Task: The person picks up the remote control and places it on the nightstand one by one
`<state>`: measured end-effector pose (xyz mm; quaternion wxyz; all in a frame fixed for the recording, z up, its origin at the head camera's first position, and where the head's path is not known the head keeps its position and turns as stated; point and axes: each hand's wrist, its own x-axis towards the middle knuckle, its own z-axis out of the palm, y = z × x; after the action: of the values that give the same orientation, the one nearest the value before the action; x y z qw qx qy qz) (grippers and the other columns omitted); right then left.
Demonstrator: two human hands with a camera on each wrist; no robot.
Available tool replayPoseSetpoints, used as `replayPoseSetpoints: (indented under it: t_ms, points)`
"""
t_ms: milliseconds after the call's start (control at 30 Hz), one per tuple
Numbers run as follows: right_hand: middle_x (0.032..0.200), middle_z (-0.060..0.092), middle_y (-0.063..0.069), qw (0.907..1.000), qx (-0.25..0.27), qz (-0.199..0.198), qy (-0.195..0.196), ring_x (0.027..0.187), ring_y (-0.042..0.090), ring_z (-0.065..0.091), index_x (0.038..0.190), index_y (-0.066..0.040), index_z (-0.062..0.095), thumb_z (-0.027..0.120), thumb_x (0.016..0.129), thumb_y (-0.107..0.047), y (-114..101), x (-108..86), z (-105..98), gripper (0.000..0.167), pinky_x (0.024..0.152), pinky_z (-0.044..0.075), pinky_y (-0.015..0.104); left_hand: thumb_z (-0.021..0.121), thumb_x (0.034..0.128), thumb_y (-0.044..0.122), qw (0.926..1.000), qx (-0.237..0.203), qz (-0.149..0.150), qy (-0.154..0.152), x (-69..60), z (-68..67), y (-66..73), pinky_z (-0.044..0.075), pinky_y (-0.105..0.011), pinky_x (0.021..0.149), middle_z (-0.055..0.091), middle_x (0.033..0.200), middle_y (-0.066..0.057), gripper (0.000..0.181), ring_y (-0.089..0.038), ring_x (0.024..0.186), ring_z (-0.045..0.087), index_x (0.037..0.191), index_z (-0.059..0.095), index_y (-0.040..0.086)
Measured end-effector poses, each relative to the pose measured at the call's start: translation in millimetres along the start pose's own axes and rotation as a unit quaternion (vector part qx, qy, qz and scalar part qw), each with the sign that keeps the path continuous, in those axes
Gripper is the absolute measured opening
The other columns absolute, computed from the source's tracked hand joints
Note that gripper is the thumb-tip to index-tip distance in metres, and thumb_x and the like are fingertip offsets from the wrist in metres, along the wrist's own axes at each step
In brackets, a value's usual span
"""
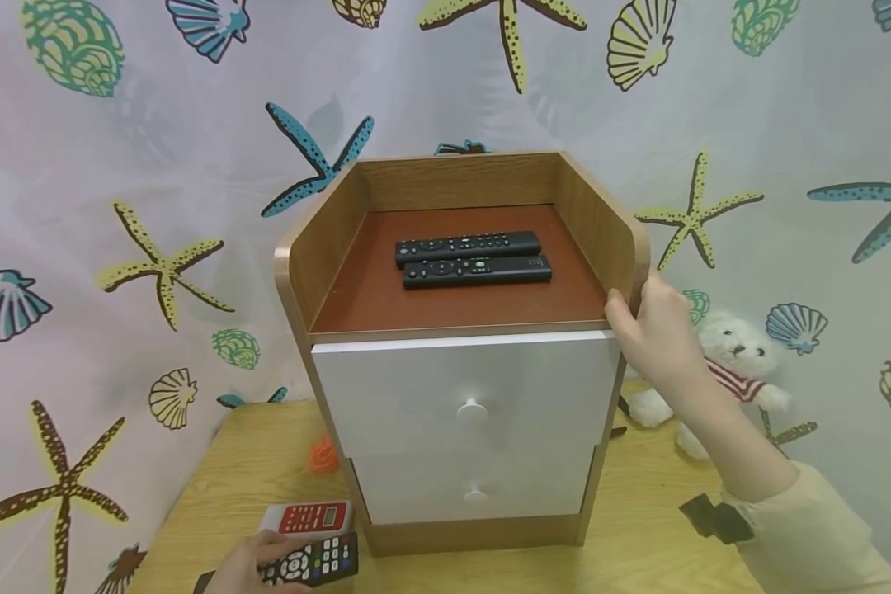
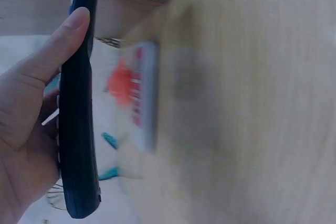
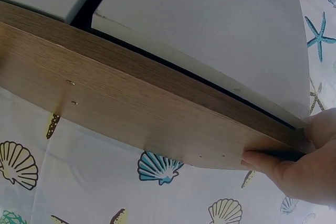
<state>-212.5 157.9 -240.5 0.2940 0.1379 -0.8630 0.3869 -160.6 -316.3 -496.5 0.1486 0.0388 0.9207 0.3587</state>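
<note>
At the bottom of the head view my left hand [image 1: 256, 565] holds a black remote [image 1: 327, 559], thumb and fingers around its body. The left wrist view shows the thumb of the hand [image 2: 31, 103] on one edge of the remote [image 2: 77, 124], above the table. My right hand [image 1: 661, 334] grips the right side panel of a wooden cabinet [image 1: 601, 223], near its front edge. In the right wrist view the fingers of the hand [image 3: 310, 169] wrap that panel [image 3: 157, 114]. Two black remotes [image 1: 468, 246] [image 1: 478, 271] lie side by side on the cabinet's brown top.
The cabinet has two white drawers [image 1: 416, 396] with round knobs. A red and white calculator [image 1: 313, 517] and an orange object [image 1: 323, 454] lie to its left on the wooden table [image 1: 260, 445]. A white teddy bear [image 1: 735, 351] sits at the right, before a patterned curtain [image 1: 475, 107].
</note>
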Motion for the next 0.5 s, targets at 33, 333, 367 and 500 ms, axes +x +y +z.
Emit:
replayPoseSetpoints:
  t_ms: [33, 333, 367, 500]
  points:
    - [0.109, 0.061, 0.034, 1.0, 0.002, 0.0, -0.001, 0.087, 0.041, 0.064, 0.117, 0.014, 0.05, 0.044, 0.091, -0.006, -0.5, -0.1, -0.2, 0.034, 0.069, 0.055, 0.05, 0.078, 0.0746, 0.037, 0.9999, -0.007, 0.007, -0.004, -3.6, -3.5, 5.4, 0.047, -0.031, 0.07, 0.057, 0.114, -0.016, 0.066, -0.023, 0.093, 0.051, 0.128, 0.057, 0.004]
    - [0.105, 0.062, 0.034, 0.9999, 0.006, -0.01, 0.0, 0.08, 0.037, 0.063, 0.115, 0.015, 0.05, 0.044, 0.09, -0.004, -2.4, -0.5, 0.6, 0.032, 0.063, 0.053, 0.044, 0.077, 0.076, 0.032, 0.9985, 0.002, 0.053, 0.01, -37.2, -24.6, 51.9, 0.043, -0.026, 0.068, 0.057, 0.114, -0.013, 0.059, -0.022, 0.092, 0.049, 0.126, 0.06, 0.006]
    - [0.104, 0.062, 0.034, 0.9999, 0.006, -0.01, 0.0, 0.078, 0.036, 0.062, 0.114, 0.015, 0.05, 0.044, 0.09, -0.005, -2.4, -0.5, 0.7, 0.031, 0.062, 0.052, 0.043, 0.077, 0.0753, 0.033, 0.9984, 0.008, 0.053, 0.014, -40.6, -25.8, 57.7, 0.041, -0.025, 0.069, 0.057, 0.114, -0.012, 0.059, -0.022, 0.093, 0.048, 0.126, 0.06, 0.008]
    - [0.104, 0.062, 0.034, 0.9999, 0.007, -0.01, 0.0, 0.08, 0.036, 0.061, 0.114, 0.015, 0.049, 0.044, 0.09, -0.005, -3.2, -0.9, -0.1, 0.032, 0.063, 0.052, 0.043, 0.078, 0.0744, 0.034, 0.998, -0.005, 0.061, 0.017, -53.4, -28.4, 82.1, 0.041, -0.026, 0.069, 0.055, 0.119, -0.013, 0.06, -0.023, 0.095, 0.047, 0.127, 0.059, 0.013]
